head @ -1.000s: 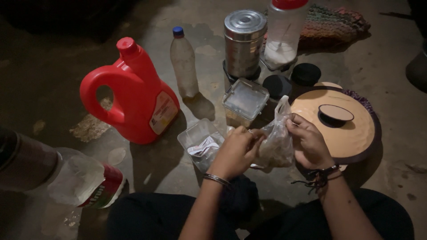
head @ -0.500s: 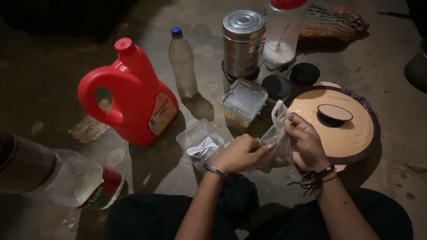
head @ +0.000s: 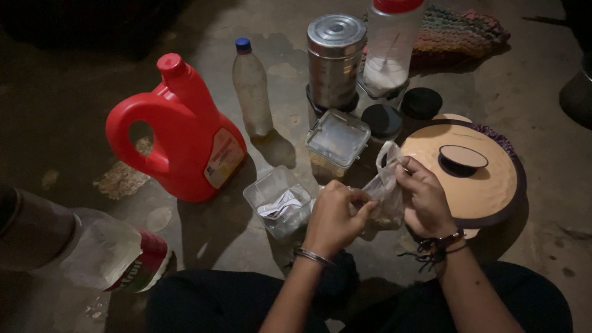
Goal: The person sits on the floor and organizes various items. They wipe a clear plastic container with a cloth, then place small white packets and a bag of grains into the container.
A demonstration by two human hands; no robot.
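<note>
A small clear plastic bag (head: 383, 194) with brownish contents hangs between both hands, just above the floor in front of the person's knees. The right hand (head: 422, 200) pinches the bag's upper edge with closed fingers; the left hand (head: 333, 216) curls shut on its lower side. Just left sits an open clear tub (head: 280, 200) holding crumpled paper. Beyond stand a lidded square box (head: 338, 139), a steel canister (head: 335, 58) and a red jug (head: 179, 132); a round tan lid (head: 484, 179) lies right.
</note>
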